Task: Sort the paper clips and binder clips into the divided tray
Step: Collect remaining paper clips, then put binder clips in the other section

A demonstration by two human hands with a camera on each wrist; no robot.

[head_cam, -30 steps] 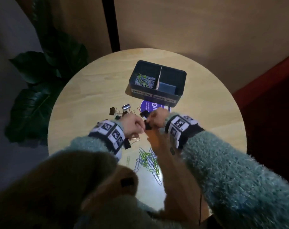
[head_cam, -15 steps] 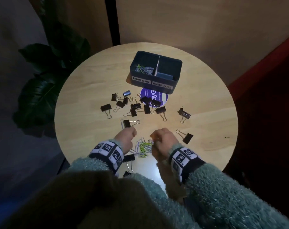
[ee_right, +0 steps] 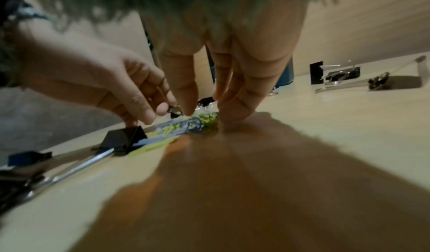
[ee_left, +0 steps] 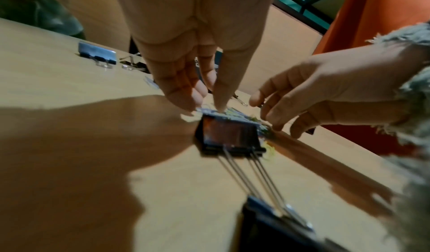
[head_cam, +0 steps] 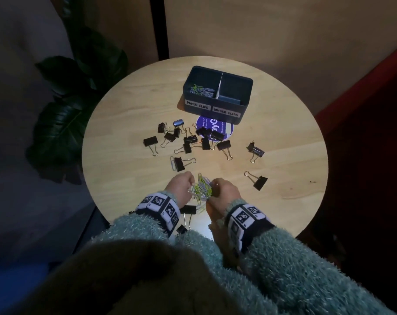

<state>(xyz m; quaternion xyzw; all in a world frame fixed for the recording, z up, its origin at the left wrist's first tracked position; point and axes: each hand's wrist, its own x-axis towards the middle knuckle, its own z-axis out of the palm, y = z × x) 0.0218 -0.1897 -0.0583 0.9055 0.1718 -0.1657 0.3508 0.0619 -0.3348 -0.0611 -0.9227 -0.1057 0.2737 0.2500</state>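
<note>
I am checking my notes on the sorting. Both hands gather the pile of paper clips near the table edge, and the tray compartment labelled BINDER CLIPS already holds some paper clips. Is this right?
Not quite. In the head view the paper clips in the tray lie in the compartment labelled PAPER CLIPS, not the one labelled BINDER CLIPS. The rest holds: the left hand and right hand gather the pile of paper clips near the table edge.

Both arms wear a fuzzy, shaggy teal-green sweater [head_cam: 295, 264] with long fibres, its sleeves reaching the wrists. Each wrist carries a black band set with white square tiles printed with black block-pattern markers: the left wristband [head_cam: 161, 208], the right wristband [head_cam: 247, 217]. A brown garment [head_cam: 125, 280] fills the lower left of the frame.
</note>
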